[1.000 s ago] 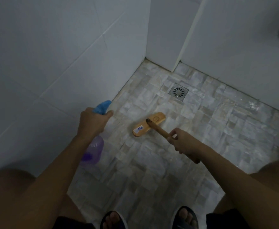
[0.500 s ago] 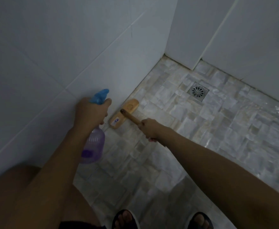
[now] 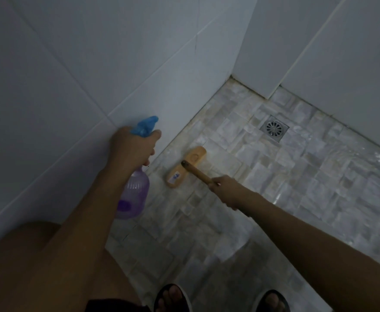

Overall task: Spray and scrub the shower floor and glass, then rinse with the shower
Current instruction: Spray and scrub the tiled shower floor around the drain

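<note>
My left hand [image 3: 132, 147] grips the neck of a spray bottle [image 3: 133, 194] with a clear purple body and a blue trigger head, held upright close to the left wall. My right hand [image 3: 226, 190] is closed around the wooden handle of a scrub brush [image 3: 185, 167]. The brush's tan wooden head lies flat on the mottled stone-tile shower floor [image 3: 274, 188], a short way out from the wall's foot. The bristles are hidden under the head.
White tiled walls [image 3: 94, 75] close in on the left and at the back. A square metal drain [image 3: 274, 128] sits in the floor near the back corner. The floor glistens wet on the right. My sandalled feet [image 3: 173, 299] stand at the bottom edge.
The brush head has slid away from the foot of the left wall, out onto the floor toward the drain. The spray bottle stays in my left hand by the wall.
</note>
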`<action>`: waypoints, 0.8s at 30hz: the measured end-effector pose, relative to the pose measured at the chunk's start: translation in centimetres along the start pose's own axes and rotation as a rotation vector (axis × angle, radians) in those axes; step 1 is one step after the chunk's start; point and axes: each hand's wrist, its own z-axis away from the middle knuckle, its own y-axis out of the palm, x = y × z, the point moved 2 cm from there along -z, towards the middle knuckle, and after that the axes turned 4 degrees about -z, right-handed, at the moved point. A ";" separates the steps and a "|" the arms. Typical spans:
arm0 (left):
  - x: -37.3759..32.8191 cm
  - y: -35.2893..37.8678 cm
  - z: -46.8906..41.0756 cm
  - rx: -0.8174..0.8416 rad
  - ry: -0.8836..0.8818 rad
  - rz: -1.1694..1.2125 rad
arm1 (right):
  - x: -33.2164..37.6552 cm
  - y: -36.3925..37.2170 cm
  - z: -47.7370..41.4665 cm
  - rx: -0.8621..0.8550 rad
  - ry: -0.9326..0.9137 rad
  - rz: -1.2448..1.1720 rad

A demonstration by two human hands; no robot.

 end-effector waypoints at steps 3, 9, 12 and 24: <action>-0.1 0.3 0.1 -0.015 0.004 -0.010 | 4.5 1.2 -2.9 -0.003 -0.063 -0.018; 0.2 0.5 -0.4 -0.016 -0.017 -0.034 | 1.3 0.9 0.0 0.001 -0.026 -0.081; 0.2 0.9 -0.6 0.008 -0.013 -0.029 | -3.9 0.6 2.7 -0.015 0.019 -0.109; -2.0 5.7 -0.2 0.037 0.118 -0.196 | 4.4 1.7 -4.2 -0.031 0.037 -0.213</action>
